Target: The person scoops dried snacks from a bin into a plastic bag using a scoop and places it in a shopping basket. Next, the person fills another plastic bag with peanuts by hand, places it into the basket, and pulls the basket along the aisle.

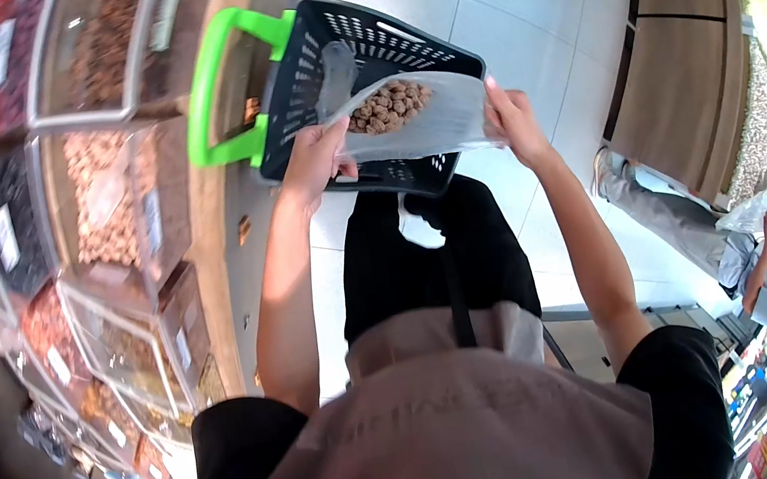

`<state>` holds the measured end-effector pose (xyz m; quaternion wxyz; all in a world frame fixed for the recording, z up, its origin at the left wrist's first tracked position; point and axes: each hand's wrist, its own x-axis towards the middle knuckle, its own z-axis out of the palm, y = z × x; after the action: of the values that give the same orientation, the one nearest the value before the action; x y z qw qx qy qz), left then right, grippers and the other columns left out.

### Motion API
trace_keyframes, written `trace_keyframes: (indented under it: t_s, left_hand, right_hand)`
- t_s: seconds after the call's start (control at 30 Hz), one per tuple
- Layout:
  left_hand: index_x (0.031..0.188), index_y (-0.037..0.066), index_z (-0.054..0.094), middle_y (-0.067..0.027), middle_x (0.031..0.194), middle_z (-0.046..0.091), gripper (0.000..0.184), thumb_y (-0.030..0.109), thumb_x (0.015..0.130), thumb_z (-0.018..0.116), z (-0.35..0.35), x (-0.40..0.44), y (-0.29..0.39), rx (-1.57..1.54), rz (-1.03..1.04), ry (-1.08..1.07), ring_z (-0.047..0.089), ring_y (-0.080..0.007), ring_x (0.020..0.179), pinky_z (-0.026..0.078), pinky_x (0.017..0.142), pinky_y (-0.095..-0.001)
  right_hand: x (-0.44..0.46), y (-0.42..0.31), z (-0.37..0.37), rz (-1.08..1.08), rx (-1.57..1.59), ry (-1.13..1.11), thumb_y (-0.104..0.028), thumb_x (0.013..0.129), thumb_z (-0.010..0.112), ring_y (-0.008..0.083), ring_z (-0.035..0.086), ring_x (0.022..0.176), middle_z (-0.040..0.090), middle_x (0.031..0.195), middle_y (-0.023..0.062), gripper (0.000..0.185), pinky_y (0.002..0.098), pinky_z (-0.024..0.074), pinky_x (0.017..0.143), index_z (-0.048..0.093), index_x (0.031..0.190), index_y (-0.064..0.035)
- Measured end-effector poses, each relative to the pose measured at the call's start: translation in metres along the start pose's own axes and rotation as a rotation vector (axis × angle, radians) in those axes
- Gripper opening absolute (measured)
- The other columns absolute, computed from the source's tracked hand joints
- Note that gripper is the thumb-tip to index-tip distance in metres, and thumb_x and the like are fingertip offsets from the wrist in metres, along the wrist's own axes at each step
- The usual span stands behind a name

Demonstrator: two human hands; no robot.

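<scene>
Between my two hands stretches a clear plastic bag (pixel 453 106) with brown, wrinkled nuts (pixel 390 106) in it that look like walnuts. My left hand (pixel 320 161) pinches its left end, and my right hand (pixel 514 121) grips the right end. Below the bag is a dark shopping basket (pixel 411 40) with a bright green handle (pixel 203 102) swung out to the left. Another piece of clear plastic (pixel 336 77) shows inside the basket; its contents are hard to make out. The bag hides part of the basket's inside.
Clear bins (pixel 108 199) of nuts and dried goods line the left side, above a wooden counter edge (pixel 217 227). Pale floor tiles (pixel 522 3) lie beyond the basket. At right stand a wooden display unit (pixel 672 54) and another person (pixel 668 212).
</scene>
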<state>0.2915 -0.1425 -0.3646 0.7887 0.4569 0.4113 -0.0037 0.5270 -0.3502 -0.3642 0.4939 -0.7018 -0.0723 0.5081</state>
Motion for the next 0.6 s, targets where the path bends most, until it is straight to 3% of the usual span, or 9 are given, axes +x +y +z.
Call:
trace_keyframes:
  t_s: [0.17, 0.23, 0.27, 0.3, 0.33, 0.37, 0.4, 0.47, 0.6]
  left_hand:
    - [0.057, 0.012, 0.043, -0.0002, 0.050, 0.044, 0.046, 0.030, 0.099, 0.052, 0.011, -0.143, 0.035, -0.241, 0.280, -0.181, 0.052, -0.0149, 0.044, 0.042, 0.047, -0.0286]
    - [0.060, 0.011, 0.045, 0.0001, 0.052, 0.045, 0.044, 0.031, 0.098, 0.053, 0.036, -0.206, 0.052, -0.376, 0.294, -0.110, 0.052, -0.0144, 0.044, 0.041, 0.042, -0.0282]
    - [0.064, 0.010, 0.048, 0.0006, 0.053, 0.045, 0.040, 0.030, 0.098, 0.053, 0.048, -0.233, 0.055, -0.446, 0.274, -0.065, 0.050, -0.0126, 0.043, 0.040, 0.039, -0.0267]
    - [0.069, 0.010, 0.051, 0.0011, 0.053, 0.045, 0.035, 0.029, 0.098, 0.054, 0.059, -0.256, 0.056, -0.519, 0.268, -0.021, 0.048, -0.0107, 0.042, 0.039, 0.037, -0.0252]
    - [0.073, 0.009, 0.053, 0.0005, 0.057, 0.048, 0.032, 0.029, 0.098, 0.054, 0.069, -0.272, 0.049, -0.515, 0.248, 0.032, 0.049, -0.0109, 0.042, 0.040, 0.037, -0.0255]
    - [0.077, 0.008, 0.054, 0.0000, 0.060, 0.050, 0.030, 0.029, 0.098, 0.054, 0.076, -0.288, 0.040, -0.512, 0.227, 0.070, 0.050, -0.0111, 0.043, 0.041, 0.037, -0.0257]
    - [0.070, 0.009, 0.050, -0.0001, 0.055, 0.047, 0.036, 0.031, 0.098, 0.055, 0.084, -0.302, 0.041, -0.433, 0.300, -0.035, 0.049, -0.0112, 0.043, 0.041, 0.038, -0.0264]
    - [0.057, 0.009, 0.043, 0.0005, 0.048, 0.040, 0.050, 0.036, 0.098, 0.055, 0.089, -0.324, 0.035, -0.304, 0.477, -0.302, 0.049, -0.0102, 0.042, 0.041, 0.039, -0.0267]
    - [0.049, 0.011, 0.042, 0.0001, 0.043, 0.039, 0.058, 0.035, 0.101, 0.050, 0.106, -0.391, 0.017, -0.031, 0.435, -0.199, 0.048, -0.0113, 0.039, 0.040, 0.039, -0.0271]
  right_hand:
    - [-0.142, -0.050, 0.030, -0.126, -0.059, -0.140, -0.053, 0.100, 0.041, 0.0090, 0.028, 0.039, 0.031, 0.047, -0.0036, 0.060, 0.0252, 0.0242, 0.039, 0.037, 0.056, -0.0128]
    - [-0.179, -0.042, 0.038, -0.082, 0.546, -0.331, -0.056, 0.100, 0.036, 0.0090, 0.029, 0.038, 0.032, 0.046, -0.0039, 0.061, 0.0253, 0.0271, 0.041, 0.039, 0.057, -0.0126]
    - [-0.188, -0.039, 0.048, -0.046, 0.686, -0.228, -0.054, 0.101, 0.032, 0.0087, 0.032, 0.040, 0.033, 0.045, -0.0041, 0.061, 0.0248, 0.0299, 0.044, 0.040, 0.056, -0.0127]
    - [-0.200, -0.033, 0.058, 0.007, 0.794, -0.064, -0.044, 0.102, 0.039, 0.0079, 0.044, 0.051, 0.046, 0.056, -0.0020, 0.052, 0.0242, 0.0379, 0.051, 0.049, 0.062, -0.0120]
    - [-0.175, 0.027, 0.046, -0.163, 0.597, 0.069, -0.032, 0.099, 0.047, 0.0123, 0.056, 0.074, 0.058, 0.080, 0.0033, 0.034, 0.0274, 0.0477, 0.070, 0.061, 0.080, -0.0080]
    - [-0.175, 0.061, 0.040, -0.377, 0.071, -0.001, -0.025, 0.095, 0.053, 0.0196, 0.057, 0.103, 0.059, 0.110, 0.0085, 0.028, 0.0338, 0.0451, 0.093, 0.062, 0.110, -0.0038]
    - [-0.186, 0.063, 0.048, -0.412, -0.335, -0.013, -0.024, 0.094, 0.054, 0.0238, 0.053, 0.115, 0.056, 0.123, 0.0112, 0.040, 0.0377, 0.0387, 0.103, 0.053, 0.127, -0.0023]
    - [-0.211, 0.073, 0.078, -0.563, -0.376, -0.033, -0.026, 0.093, 0.057, 0.0239, 0.052, 0.117, 0.054, 0.129, 0.0128, 0.048, 0.0386, 0.0385, 0.104, 0.048, 0.133, -0.0027]
    - [-0.245, 0.101, 0.119, -0.547, -0.382, -0.143, -0.029, 0.092, 0.058, 0.0242, 0.051, 0.119, 0.053, 0.129, 0.0141, 0.052, 0.0386, 0.0379, 0.104, 0.046, 0.135, -0.0024]
